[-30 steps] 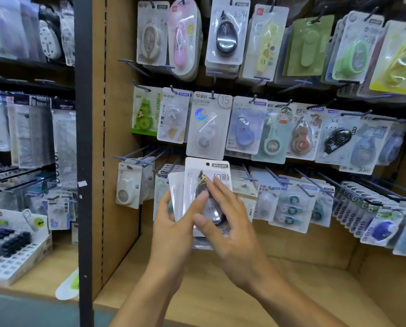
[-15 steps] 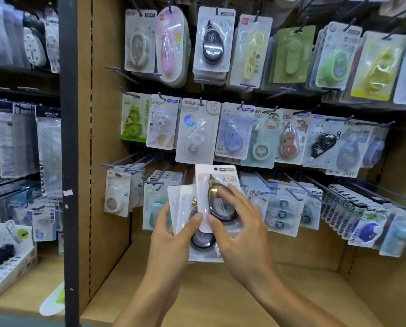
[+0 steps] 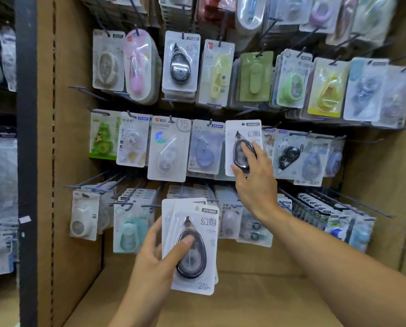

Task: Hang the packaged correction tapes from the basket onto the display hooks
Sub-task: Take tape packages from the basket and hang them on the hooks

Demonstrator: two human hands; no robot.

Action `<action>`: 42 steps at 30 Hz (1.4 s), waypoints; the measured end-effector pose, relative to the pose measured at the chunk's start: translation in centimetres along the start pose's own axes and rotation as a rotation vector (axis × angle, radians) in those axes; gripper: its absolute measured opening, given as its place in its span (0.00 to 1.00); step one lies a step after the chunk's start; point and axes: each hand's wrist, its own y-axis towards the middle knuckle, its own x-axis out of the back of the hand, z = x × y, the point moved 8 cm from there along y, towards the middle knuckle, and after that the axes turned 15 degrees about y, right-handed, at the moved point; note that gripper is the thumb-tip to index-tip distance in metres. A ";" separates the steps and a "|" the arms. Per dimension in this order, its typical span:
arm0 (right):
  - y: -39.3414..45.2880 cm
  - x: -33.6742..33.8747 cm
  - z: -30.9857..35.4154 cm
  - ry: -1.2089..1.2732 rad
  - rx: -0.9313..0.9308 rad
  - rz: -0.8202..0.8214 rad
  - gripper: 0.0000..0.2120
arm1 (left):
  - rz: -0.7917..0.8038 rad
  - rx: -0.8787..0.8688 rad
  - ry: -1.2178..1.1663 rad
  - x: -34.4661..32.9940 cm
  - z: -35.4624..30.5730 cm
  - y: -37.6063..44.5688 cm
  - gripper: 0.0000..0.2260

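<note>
1. Up close, the right hand (image 3: 254, 175) is raised to the middle row of the display, fingers curled round a single packaged correction tape (image 3: 243, 147): white card, dark teardrop dispenser under a clear blister.
2. That pack sits upright against the middle row, just right of a bluish pack (image 3: 205, 147) and overlapping the packs behind it. Whether its hole is on a hook cannot be told.
3. Lower and nearer, the left hand (image 3: 157, 253) grips a small stack of the same packs (image 3: 192, 246), thumb pressed on the front blister, fingers behind the cards.
4. The stack is held in front of the bottom row, tilted slightly, top edge leaning left. The front card reads 20m at its lower edge.
5. Display hooks (image 3: 91, 93) jut out dark and thin from a brown pegboard back wall (image 3: 74, 138), in three rows visible.
6. Top row: another dark teardrop pack (image 3: 180, 62) hangs there, between a pink pack (image 3: 138, 64) to its left and a yellow one (image 3: 217, 74) to its right.
7. Far right of the middle row, a black dispenser pack with a rabbit print (image 3: 288, 154).
8. Bottom row right: a dense line of packs on long hooks (image 3: 327, 213).
9. A dark upright post (image 3: 26, 161) bounds the bay on the left; blurred goods beyond it.
10. Brown shelf floor (image 3: 244, 303) below both forearms.
</note>
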 end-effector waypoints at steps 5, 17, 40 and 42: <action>1.0 -0.3 -0.6 0.045 -0.061 0.020 0.25 | 0.010 -0.012 -0.015 -0.2 0.1 0.1 0.33; 5.7 -3.8 -4.1 0.052 -0.215 0.221 0.29 | -0.012 -0.008 0.006 0.4 0.2 0.1 0.34; -18.4 -5.6 7.5 0.407 0.102 0.289 0.30 | -0.207 -0.094 -0.097 1.4 -0.6 -0.9 0.13; -18.4 -5.7 7.5 0.444 0.055 0.298 0.29 | -0.195 -0.052 -0.113 1.0 0.1 -0.5 0.07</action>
